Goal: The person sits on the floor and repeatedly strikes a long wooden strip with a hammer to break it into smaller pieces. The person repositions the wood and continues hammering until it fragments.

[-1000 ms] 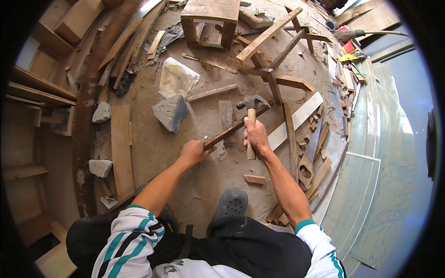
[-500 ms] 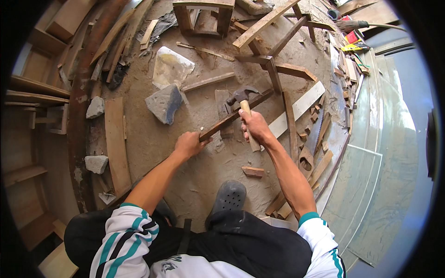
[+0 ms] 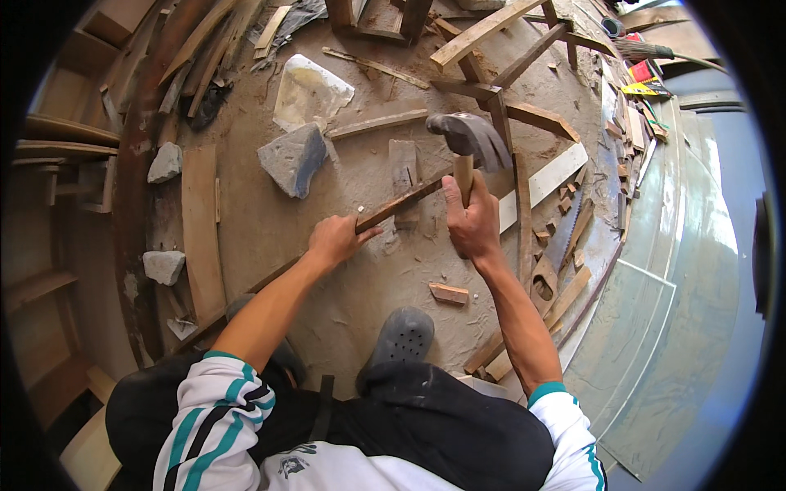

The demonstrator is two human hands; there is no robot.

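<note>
My left hand (image 3: 334,240) is closed around a long, narrow wooden strip (image 3: 401,206) that slants across the floor from lower left to upper right. Beyond that hand, the strip crosses a short flat board (image 3: 404,168) on the ground. A claw hammer (image 3: 471,141) with a dark metal head and pale wooden handle is in my right hand (image 3: 475,219), gripped by the handle. Its head is up above the strip's far part, apart from it. The strip's far end is hidden behind the hammer and hand.
A grey stone (image 3: 293,159) and a whitish slab (image 3: 311,92) lie ahead. A wooden offcut (image 3: 449,294) is near my shoe. To the right are a white board (image 3: 550,180), a handsaw (image 3: 547,274), scrap blocks and glass sheets (image 3: 655,327). Wooden frames (image 3: 499,106) stand beyond.
The hammer has been lifted from near the strip, and its head now looks larger. My right hand has moved up slightly right. My left hand keeps its hold on the strip; the view has shifted slightly.
</note>
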